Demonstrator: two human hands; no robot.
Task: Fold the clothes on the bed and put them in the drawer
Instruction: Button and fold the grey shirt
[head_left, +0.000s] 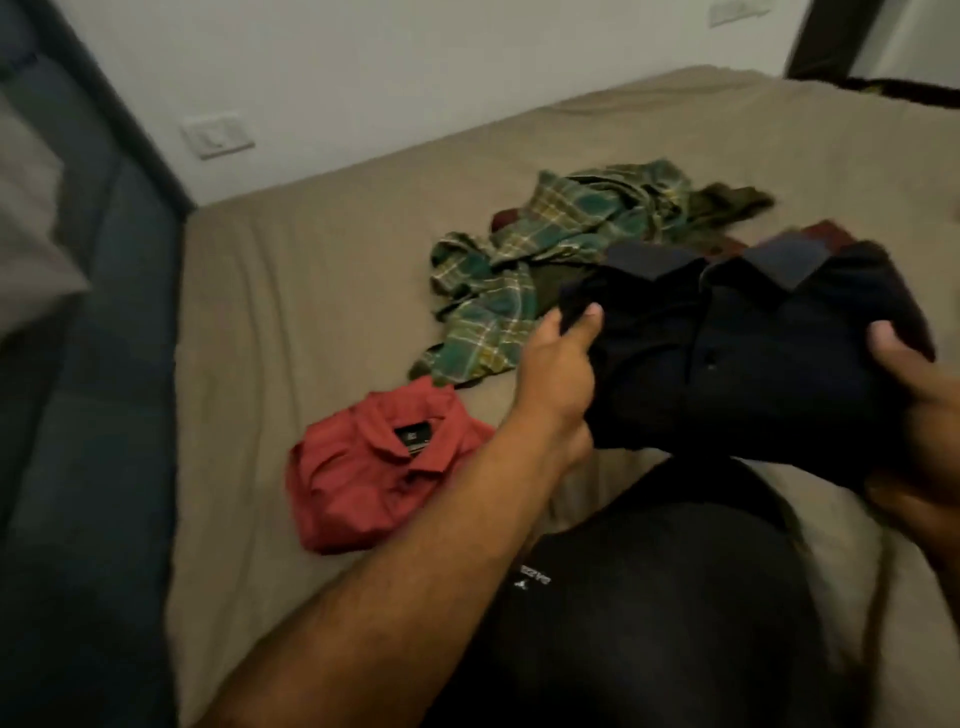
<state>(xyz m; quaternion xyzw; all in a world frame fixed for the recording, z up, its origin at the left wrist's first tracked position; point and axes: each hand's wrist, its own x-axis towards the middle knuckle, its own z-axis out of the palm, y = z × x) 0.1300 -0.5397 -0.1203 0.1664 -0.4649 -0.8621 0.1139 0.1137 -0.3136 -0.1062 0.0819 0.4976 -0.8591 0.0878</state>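
1. Noted the folded dark shirt held up above the bed, between both hands, collar pointing away from the person and the long axis running roughly left to right across the view.
2. Found the left hand at the shirt's left edge, thumb on top and fingers curled under the fold, gripping the cloth.
3. Found the right hand at the right edge, thumb pressed on the upper face; remaining digits hidden beneath the cloth, apparently curled round it, though blur and the frame edge limited certainty.
4. Recorded both hands equally near the shirt, each in contact; neither free.
5. Logged the red shirt lying folded on the bed, to the left of and below the left hand, apart from it.
6. Logged the green plaid shirt and other garments heaped unfolded beyond the held shirt.
7. Saw no drawer in view; judged that carrying the shirt away would require turning from the bed.
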